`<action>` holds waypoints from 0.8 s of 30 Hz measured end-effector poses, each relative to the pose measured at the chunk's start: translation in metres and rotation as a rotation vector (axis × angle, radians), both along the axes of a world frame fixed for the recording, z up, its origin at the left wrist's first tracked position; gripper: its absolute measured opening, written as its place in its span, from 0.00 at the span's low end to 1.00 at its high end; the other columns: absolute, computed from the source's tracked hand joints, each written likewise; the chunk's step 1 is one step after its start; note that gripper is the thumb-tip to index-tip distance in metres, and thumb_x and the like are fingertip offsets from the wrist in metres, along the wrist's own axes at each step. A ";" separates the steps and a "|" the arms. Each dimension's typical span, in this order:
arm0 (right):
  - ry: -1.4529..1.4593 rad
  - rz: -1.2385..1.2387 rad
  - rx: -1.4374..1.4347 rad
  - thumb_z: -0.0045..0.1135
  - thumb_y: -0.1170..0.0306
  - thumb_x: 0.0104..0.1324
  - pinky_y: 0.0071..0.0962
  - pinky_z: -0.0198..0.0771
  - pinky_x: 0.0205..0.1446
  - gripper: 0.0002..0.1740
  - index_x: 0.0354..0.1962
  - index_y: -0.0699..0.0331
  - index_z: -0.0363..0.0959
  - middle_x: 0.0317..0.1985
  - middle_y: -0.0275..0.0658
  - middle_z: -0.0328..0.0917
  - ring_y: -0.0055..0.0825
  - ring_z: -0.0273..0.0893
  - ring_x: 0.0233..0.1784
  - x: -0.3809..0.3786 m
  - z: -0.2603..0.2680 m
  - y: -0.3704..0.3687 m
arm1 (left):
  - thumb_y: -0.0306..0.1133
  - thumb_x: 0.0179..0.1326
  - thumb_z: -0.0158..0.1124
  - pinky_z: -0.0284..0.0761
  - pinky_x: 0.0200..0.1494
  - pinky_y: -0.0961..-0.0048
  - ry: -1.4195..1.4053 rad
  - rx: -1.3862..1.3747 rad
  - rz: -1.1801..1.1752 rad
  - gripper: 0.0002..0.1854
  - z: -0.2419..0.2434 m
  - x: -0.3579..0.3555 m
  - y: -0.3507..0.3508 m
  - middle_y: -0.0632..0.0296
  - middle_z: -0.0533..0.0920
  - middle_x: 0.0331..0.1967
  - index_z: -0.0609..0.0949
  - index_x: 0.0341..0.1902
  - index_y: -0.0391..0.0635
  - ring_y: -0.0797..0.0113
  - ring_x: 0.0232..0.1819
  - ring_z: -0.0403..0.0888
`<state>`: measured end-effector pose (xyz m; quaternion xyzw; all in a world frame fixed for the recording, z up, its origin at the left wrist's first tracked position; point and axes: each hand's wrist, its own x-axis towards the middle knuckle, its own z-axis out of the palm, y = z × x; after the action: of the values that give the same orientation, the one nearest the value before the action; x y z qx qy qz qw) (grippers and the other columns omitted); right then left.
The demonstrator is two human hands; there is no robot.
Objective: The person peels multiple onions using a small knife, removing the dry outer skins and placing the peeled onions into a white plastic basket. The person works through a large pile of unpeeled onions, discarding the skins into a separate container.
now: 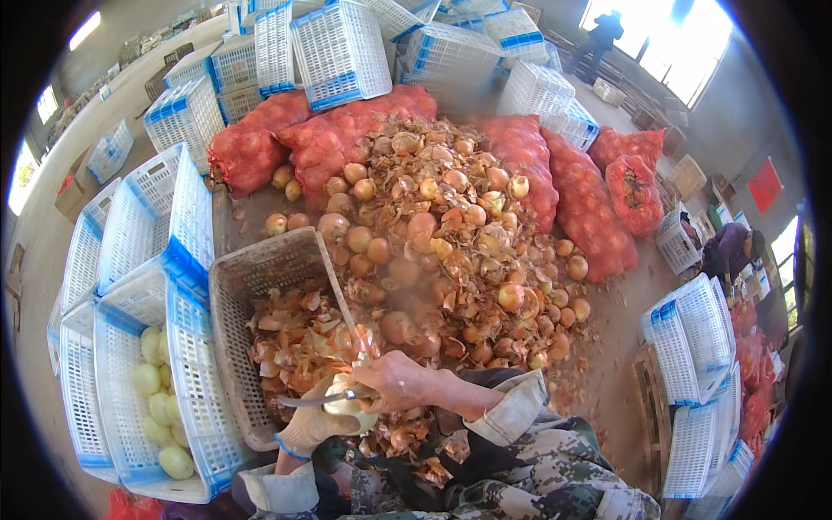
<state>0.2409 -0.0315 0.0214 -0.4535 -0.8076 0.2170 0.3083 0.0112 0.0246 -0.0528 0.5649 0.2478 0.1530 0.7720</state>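
My left hand, in a pale work glove with a blue cuff edge, holds a partly peeled onion. My bare right hand grips a knife whose blade lies across the near side of that onion and points left. Loose skin stands up from the onion's far side. Just beyond my hands a dirty plastic crate holds a heap of onion skins. More skins lie on my lap.
A big pile of unpeeled onions spreads ahead, backed by red mesh sacks and stacked crates. Peeled onions fill part of a white-and-blue crate at left. Other people are farther off. A wooden pallet lies right.
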 end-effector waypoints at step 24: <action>1.492 -0.307 -0.660 0.49 0.83 0.59 0.26 0.77 0.35 0.09 0.37 0.68 0.73 0.33 0.36 0.77 0.24 0.79 0.32 -0.011 0.002 0.022 | 0.25 0.45 0.66 0.73 0.65 0.64 -0.265 -0.235 0.680 0.42 0.075 0.038 -0.013 0.56 0.75 0.60 0.66 0.69 0.39 0.60 0.62 0.75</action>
<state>0.2297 -0.0097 0.0236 -0.3629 -0.2148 0.6421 0.6402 0.0490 0.0112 0.0225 0.3335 0.3348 0.4425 0.7621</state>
